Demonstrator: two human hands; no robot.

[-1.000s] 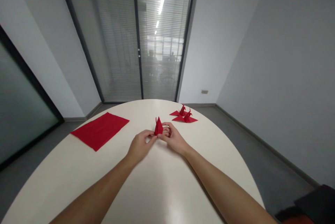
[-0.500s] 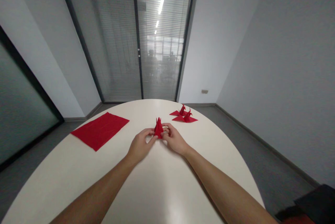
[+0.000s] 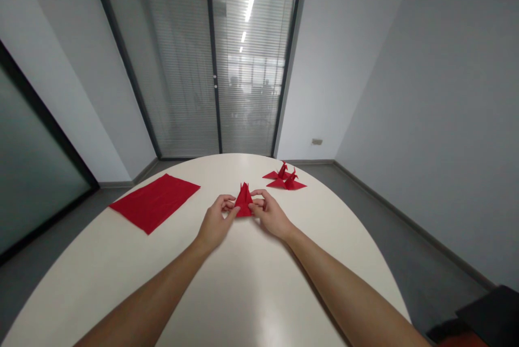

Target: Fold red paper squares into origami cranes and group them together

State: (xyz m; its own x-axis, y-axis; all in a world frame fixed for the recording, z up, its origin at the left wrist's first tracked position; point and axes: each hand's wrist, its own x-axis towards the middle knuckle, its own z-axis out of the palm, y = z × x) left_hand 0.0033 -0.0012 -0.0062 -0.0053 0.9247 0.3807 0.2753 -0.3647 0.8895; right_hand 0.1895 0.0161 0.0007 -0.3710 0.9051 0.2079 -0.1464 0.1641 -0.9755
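Head view: folded red paper (image 3: 244, 205) has spread at its base since the earlier frames, going from a narrow upright form to a broad triangle with thin points standing at the top. Left hand (image 3: 213, 222) has shifted a little to the left, its fingers now farther apart; right hand (image 3: 271, 215) stays almost where it was. Judged for the work in hand: the folds are being opened out rather than pressed together, so the shaping of this piece looks unfinished.

Hands: left is partly open and curved, thumb tip at the paper's lower left edge, forefinger just off to the far side; cannot tell whether any finger grips from behind. Right appears to pinch the lower right side, thumb on the near face, fingers curled behind it.

Position: the piece is between both hands, toward the far middle of the white table (image 3: 227, 287). Flat red sheet (image 3: 154, 204) lies on the left; two folded red cranes (image 3: 288, 182) sit at far right, close beside each other, apart from the hands
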